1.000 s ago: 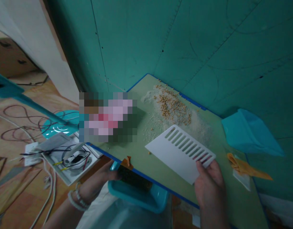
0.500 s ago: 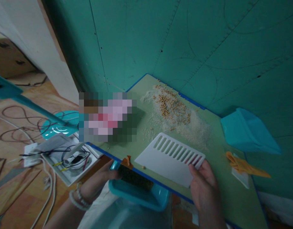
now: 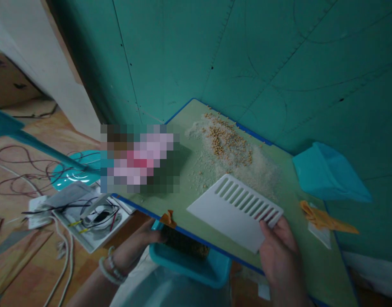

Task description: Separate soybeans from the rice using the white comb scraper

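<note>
My right hand (image 3: 279,251) is closed on the corner of a white slotted plastic scraper (image 3: 228,217), thumb on top, over the green tabletop (image 3: 173,192). Beyond the scraper's slotted edge lies a spread heap of pale grain (image 3: 263,170), with round yellow beans (image 3: 223,143) scattered over it. Below the table's front edge, my left hand (image 3: 151,233) grips the left end of a blue plastic basin (image 3: 192,266). Dark, small grains (image 3: 186,244) show inside the basin, partly hidden by the tabletop.
A blue dustpan-like scoop (image 3: 330,172) and an orange cloth (image 3: 327,218) are at the table's right. A pixelated pink thing (image 3: 141,155) occupies the left end. Orange tape (image 3: 168,218) marks the front edge. A white box of cables (image 3: 93,221) is at left, below table height.
My right hand and the scraper have shifted slightly right across the tabletop. The left hand keeps its grip on the basin. The whole view has moved a little.
</note>
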Tool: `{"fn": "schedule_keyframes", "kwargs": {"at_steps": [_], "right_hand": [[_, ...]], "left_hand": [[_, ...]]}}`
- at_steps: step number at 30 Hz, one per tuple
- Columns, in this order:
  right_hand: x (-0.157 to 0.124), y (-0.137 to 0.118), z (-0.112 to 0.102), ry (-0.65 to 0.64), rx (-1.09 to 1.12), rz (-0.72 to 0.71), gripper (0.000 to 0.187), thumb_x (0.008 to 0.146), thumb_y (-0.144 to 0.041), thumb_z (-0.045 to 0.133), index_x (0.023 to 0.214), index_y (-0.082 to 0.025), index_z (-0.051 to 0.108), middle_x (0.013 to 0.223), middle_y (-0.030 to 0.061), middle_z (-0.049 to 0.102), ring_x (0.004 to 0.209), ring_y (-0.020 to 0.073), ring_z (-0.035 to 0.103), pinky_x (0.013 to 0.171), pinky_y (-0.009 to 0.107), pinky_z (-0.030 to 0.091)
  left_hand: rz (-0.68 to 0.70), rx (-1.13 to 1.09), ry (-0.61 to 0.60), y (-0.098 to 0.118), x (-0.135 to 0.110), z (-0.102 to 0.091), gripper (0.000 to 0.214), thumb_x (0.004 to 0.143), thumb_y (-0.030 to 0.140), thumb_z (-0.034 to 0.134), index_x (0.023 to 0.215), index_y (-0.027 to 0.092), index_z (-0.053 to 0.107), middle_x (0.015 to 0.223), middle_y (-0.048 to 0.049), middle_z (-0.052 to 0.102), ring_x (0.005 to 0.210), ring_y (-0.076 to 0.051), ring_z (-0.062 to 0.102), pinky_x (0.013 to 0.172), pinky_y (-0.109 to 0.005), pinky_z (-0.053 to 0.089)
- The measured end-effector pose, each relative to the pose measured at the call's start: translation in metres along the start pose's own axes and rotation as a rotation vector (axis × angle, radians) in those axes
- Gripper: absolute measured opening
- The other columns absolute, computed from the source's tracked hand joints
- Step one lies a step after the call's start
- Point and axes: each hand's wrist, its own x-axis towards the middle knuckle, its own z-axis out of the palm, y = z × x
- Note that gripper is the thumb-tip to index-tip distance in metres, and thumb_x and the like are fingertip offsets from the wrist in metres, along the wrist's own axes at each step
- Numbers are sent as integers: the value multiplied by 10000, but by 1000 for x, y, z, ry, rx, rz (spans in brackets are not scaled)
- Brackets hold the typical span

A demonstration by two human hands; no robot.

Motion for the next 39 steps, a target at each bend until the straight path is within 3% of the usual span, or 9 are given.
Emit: {"fn": "schedule_keyframes", "kwargs": {"at_steps": [3,7,14,19,24,35,39], "right_hand": [[19,-16,-1,85,-41,-145,303,612,-265,734,885,-228,609,870,42,691,829,238,641,886,495,423],[40,-29,-1,113,-83,-255,315,567,-256,746,842,-221,596,913,29,654,889,237,602,918,498,389],[48,-24,5,22,-90,-204,324,564,-265,769,843,-235,609,880,5,649,884,214,597,916,443,400],[45,-23,3,-28,-106,-163,329,591,-269,752,891,-242,619,918,21,662,913,228,600,919,451,399],[46,-23,-2,-48,-112,-162,307,612,-278,741,894,-240,625,905,29,665,918,236,603,913,458,402],[38,-8,-1,-93,-96,-62,288,628,-292,728,882,-228,609,871,35,677,888,245,623,900,466,406],[36,-9,-3,-112,-91,-78,282,657,-281,714,913,-230,609,920,39,677,888,225,622,891,440,423]], "left_hand": [[-9,-17,-53,1,1,-1,486,591,131,613,1047,283,682,1006,53,767,1088,-293,610,960,-432,432],[-24,5,3,-4,5,-8,519,548,107,639,994,369,692,981,119,766,1114,-264,595,949,-384,425],[5,-89,-26,-14,6,-14,498,509,130,652,966,317,719,955,63,779,958,-305,674,830,-405,510],[45,-60,39,-13,5,-13,519,482,126,652,951,343,709,988,98,769,1056,-293,628,908,-395,459],[45,-14,19,-11,7,-14,473,524,162,679,977,295,701,1055,53,753,1127,-313,581,1010,-443,387],[-36,-44,-43,-11,6,-19,445,593,193,681,1031,275,686,979,26,772,1026,-303,639,954,-450,448],[-7,-45,-59,-11,5,-19,454,611,201,679,1060,271,669,1017,0,761,1101,-299,596,987,-444,416]]}}
